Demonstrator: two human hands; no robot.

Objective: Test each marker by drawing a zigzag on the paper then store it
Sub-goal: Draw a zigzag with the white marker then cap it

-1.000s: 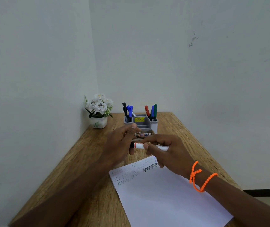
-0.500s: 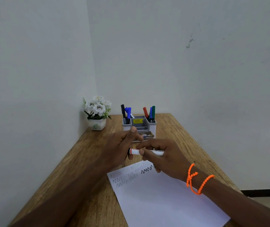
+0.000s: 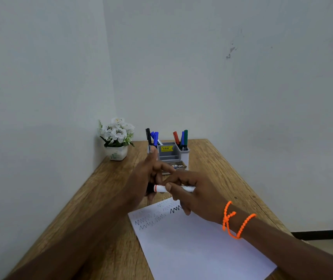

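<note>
My right hand grips a white marker level above the far end of the paper. The marker's black cap end sits against my left hand. That hand's lower fingers curl round the cap, while its thumb and forefinger stick out straight. Several zigzags are drawn on the sheet's far edge, the darkest beside my right fingers. The grey and white organizer stands behind the hands. It holds black and blue markers on its left and red, blue and green markers on its right.
A small white pot of white flowers stands in the table's far left corner against the wall. A flat printed box lies in front of the organizer. The wooden table ends close to the paper on the right.
The view has dipped slightly and the hands sit a little lower in it. My left thumb and forefinger have lifted away from the cap end. The marker stays level in my right hand.
</note>
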